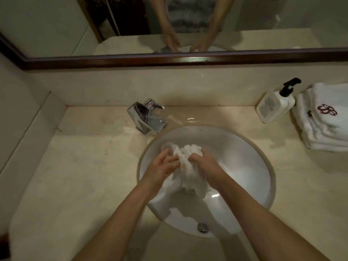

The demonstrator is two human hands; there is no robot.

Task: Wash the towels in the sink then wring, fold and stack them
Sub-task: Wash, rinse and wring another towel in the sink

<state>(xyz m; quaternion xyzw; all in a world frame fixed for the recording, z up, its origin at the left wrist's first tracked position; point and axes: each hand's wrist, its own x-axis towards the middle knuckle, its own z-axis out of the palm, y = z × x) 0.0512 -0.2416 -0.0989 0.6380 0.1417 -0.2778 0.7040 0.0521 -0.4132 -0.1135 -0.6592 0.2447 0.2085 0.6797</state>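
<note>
The white terry towel (185, 166) sits bunched up in the round white ceramic sink (244, 157), gathered into a wet clump between two hands over the middle of the basin, its lower end trailing down towards the drain (202, 227).

Starting from the left: the beige stone counter (84, 166) runs bare along that side, with a wet patch near the square chrome tap (146, 117), which stands at the back left of the basin. I can't see any water running from it. Next comes the left hand (162, 166), fingers curled round the left edge of the bunched cloth. Just beside it the right hand (204, 163) is clenched on the other side of the same clump, knuckles up, so the towel is pinched between both (it looks like scrubbing or the start of a squeeze, I can't say which).

Further right, on the counter behind the basin, a white pump bottle with a black nozzle (275, 104) stands against the back ledge, and touching it or very nearly so is a stack of folded white towels with a dark red embroidered emblem (325, 117).

As for handling, I'd judge the soaked towel limp, heavier than it looks and inclined to sag and drip wherever it isn't supported. It won't slip much, being looped cloth, and nothing about it is fragile. For wringing, the best hold would be one fist near each end of the roll, twisting against each other above the basin.
</note>
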